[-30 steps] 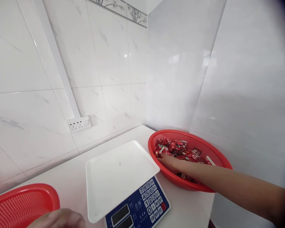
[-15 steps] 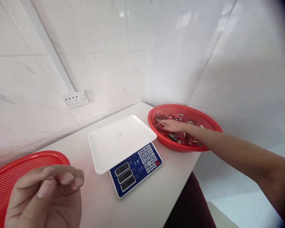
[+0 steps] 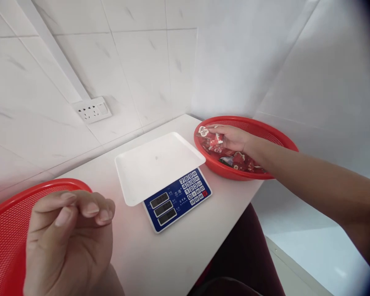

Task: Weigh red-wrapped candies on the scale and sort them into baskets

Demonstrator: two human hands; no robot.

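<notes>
Moved since the earlier frame: our right hand, lifted slightly off the heap, red packets pinched in its grip.
Packets: at two o'clock from the scale, over the right basket, gripped presumably to part them from the loose lot; small, shiny, one with a white heart-like patch, count unclear. Our left hand, at eight o'clock, is loosely curled, nothing seen inside. Scale on bench between baskets, likely for reach.
</notes>
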